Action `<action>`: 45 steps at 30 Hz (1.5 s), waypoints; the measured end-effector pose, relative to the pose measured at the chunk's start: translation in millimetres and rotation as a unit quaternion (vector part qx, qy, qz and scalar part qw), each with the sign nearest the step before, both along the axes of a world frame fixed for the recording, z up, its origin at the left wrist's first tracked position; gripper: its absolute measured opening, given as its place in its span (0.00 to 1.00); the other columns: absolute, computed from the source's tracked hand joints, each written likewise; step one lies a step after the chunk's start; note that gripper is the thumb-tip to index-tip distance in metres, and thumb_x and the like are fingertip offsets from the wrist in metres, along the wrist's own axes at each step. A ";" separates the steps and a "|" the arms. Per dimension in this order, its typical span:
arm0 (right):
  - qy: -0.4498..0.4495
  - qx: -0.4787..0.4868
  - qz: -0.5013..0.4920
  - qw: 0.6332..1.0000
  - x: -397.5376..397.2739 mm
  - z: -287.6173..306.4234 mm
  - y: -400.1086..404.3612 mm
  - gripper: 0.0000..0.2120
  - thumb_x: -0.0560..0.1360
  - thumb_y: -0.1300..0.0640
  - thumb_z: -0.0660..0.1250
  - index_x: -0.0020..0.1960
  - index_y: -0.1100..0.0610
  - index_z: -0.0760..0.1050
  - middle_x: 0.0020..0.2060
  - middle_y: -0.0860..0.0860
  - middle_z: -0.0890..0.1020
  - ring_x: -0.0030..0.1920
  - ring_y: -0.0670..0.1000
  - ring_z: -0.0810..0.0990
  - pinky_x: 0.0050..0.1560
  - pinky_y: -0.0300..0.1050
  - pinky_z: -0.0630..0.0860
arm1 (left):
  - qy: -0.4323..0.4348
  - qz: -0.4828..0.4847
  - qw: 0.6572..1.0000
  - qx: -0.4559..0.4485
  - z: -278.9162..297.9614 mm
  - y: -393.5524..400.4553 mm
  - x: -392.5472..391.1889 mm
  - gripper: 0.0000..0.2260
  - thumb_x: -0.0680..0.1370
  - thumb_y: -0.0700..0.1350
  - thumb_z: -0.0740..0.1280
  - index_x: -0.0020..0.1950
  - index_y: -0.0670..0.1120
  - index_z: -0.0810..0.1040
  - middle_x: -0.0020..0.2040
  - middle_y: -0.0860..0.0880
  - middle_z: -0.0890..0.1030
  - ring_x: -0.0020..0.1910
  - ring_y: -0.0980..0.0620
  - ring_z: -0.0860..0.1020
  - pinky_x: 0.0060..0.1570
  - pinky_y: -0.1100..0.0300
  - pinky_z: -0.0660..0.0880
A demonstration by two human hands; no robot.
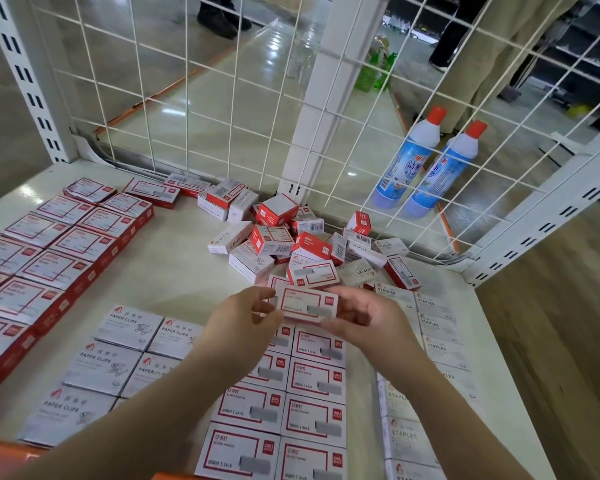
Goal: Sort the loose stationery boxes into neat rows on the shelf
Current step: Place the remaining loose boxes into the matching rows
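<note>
Nearest, two forearms reach over the shelf (174,271), and both hands hold one red-framed box (307,304) just above the far end of the red-framed rows (291,403). Fingers of the left hand (246,315) curl round the box's left end; fingers of the right hand (359,315) pinch its right end and lower edge. The box is held label-up and roughly level, clear of the rows beneath.

Judged step: setting this box at the head of a red-framed column. To do it well, the label should face up and read the same way as its neighbours, the long edges should line up with the column, and the box should go down flush against the last one, without nudging the rows already laid.

Left of the hands lie rows of paper-clip boxes (118,362); farther left, red boxes (66,244) in rows; right, a column of staples boxes (437,341).

Beyond, a loose pile (302,244) of mixed boxes, some tilted or on end, rests against the wire grid (222,98); much sorting remains. No box is open; contents cannot be told.

Behind the grid, two bottles (426,161) lean on the floor.
</note>
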State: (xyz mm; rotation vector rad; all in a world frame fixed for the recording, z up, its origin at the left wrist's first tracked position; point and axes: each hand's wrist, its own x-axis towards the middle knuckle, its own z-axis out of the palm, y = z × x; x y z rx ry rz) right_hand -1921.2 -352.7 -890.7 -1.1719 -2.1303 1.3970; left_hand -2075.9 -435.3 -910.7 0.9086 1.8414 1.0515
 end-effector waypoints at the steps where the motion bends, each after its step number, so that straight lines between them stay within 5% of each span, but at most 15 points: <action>1: 0.004 0.004 -0.008 1.000 0.7 -1.0 0.0 0.14 0.71 0.61 0.71 0.54 0.49 0.78 0.45 0.44 0.84 0.46 0.43 0.82 0.48 0.39 0.79 | 0.003 0.002 1.000 0.006 -0.5 -1.2 1.8 0.15 0.79 0.44 0.61 0.66 0.49 0.71 0.48 0.56 0.77 0.44 0.56 0.77 0.32 0.71 0.75; 8: -0.055 0.044 -0.005 0.998 3.2 -8.8 0.1 0.16 0.71 0.57 0.72 0.57 0.44 0.76 0.44 0.42 0.83 0.44 0.37 0.80 0.47 0.34 0.77 | 0.012 0.026 0.999 0.027 -3.7 -3.3 3.9 0.12 0.79 0.43 0.62 0.62 0.49 0.74 0.45 0.58 0.78 0.45 0.59 0.77 0.36 0.73 0.74; 15: -0.108 0.156 0.027 0.981 3.4 -10.4 -2.6 0.20 0.72 0.55 0.70 0.59 0.40 0.70 0.44 0.30 0.75 0.45 0.30 0.75 0.45 0.25 0.71 | 0.031 -0.011 0.999 0.027 -4.1 -4.9 2.9 0.07 0.79 0.44 0.61 0.52 0.56 0.71 0.45 0.60 0.77 0.44 0.58 0.77 0.35 0.71 0.75; 19: -0.120 0.174 0.032 0.977 5.3 -9.4 0.1 0.21 0.73 0.56 0.68 0.63 0.40 0.69 0.47 0.32 0.75 0.49 0.34 0.74 0.54 0.32 0.72 | 0.019 -0.030 0.999 0.013 -5.5 -5.2 7.2 0.08 0.79 0.43 0.62 0.52 0.57 0.68 0.44 0.61 0.75 0.43 0.58 0.75 0.31 0.73 0.73; 23: -0.103 0.178 0.038 0.978 8.4 -9.4 1.4 0.22 0.72 0.58 0.70 0.56 0.34 0.68 0.43 0.28 0.74 0.47 0.29 0.74 0.47 0.23 0.69 | 0.046 -0.037 0.998 0.009 -3.0 -3.5 8.7 0.08 0.79 0.44 0.61 0.52 0.58 0.67 0.46 0.61 0.74 0.45 0.58 0.74 0.43 0.66 0.77; 26: -0.104 0.170 0.034 0.979 13.1 -11.9 3.9 0.23 0.71 0.58 0.70 0.56 0.34 0.70 0.43 0.30 0.77 0.47 0.32 0.75 0.46 0.24 0.70 | 0.096 -0.049 0.994 0.003 -1.4 -3.3 9.1 0.11 0.80 0.44 0.60 0.60 0.56 0.71 0.50 0.59 0.73 0.47 0.59 0.73 0.42 0.67 0.77; 29: -0.117 0.164 0.023 0.979 18.5 -13.6 7.9 0.21 0.71 0.56 0.70 0.60 0.39 0.72 0.46 0.35 0.80 0.46 0.35 0.77 0.49 0.29 0.74 | 0.188 -0.074 0.979 -0.002 -3.7 -5.6 9.4 0.16 0.80 0.45 0.60 0.67 0.54 0.69 0.60 0.57 0.73 0.55 0.58 0.72 0.52 0.63 0.75; 33: -0.137 0.170 0.021 0.976 25.7 -7.8 11.7 0.22 0.72 0.58 0.69 0.46 0.30 0.67 0.38 0.30 0.77 0.43 0.32 0.76 0.43 0.25 0.71 | 0.313 -0.149 0.938 0.004 -10.2 -10.6 12.7 0.15 0.81 0.50 0.56 0.68 0.55 0.67 0.67 0.58 0.68 0.64 0.58 0.65 0.61 0.65 0.68; 45: -0.165 0.106 0.046 0.980 22.2 -12.2 18.2 0.14 0.73 0.58 0.68 0.53 0.41 0.75 0.43 0.35 0.79 0.45 0.33 0.77 0.45 0.27 0.71 | 0.395 -0.279 0.875 -0.030 -4.6 -13.7 17.9 0.18 0.82 0.52 0.54 0.71 0.55 0.61 0.69 0.58 0.62 0.69 0.55 0.59 0.70 0.60 0.57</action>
